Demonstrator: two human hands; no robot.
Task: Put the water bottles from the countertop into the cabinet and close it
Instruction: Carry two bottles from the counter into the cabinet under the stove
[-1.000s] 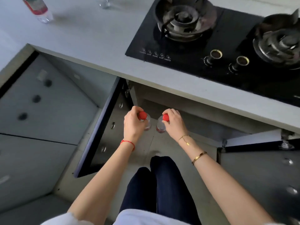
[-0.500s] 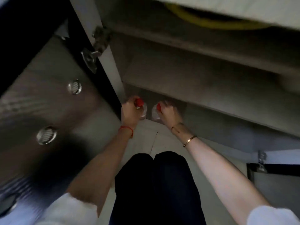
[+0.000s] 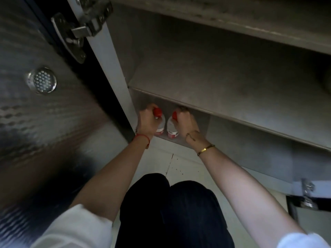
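Two clear water bottles with red caps and red labels stand side by side on the cabinet's bottom shelf [image 3: 223, 133], just inside its left front corner. My left hand [image 3: 147, 122] grips the left bottle [image 3: 160, 125] around its neck. My right hand [image 3: 186, 122] holds the right bottle [image 3: 172, 128] the same way. Both bottles are upright and nearly touching. My fingers hide most of each cap. The cabinet is open, with a middle shelf [image 3: 215, 83] above the bottles.
The open left cabinet door [image 3: 44, 104] with a round vent and a metal hinge [image 3: 78, 33] stands close on my left. Another open door's edge [image 3: 308, 201] sits low right. My knees in dark trousers [image 3: 172, 208] are below the hands, over a pale tiled floor.
I have crouched lower and closer; the countertop and stove have left the view. Both hands carried the bottles down and forward into the cabinet's lower compartment.
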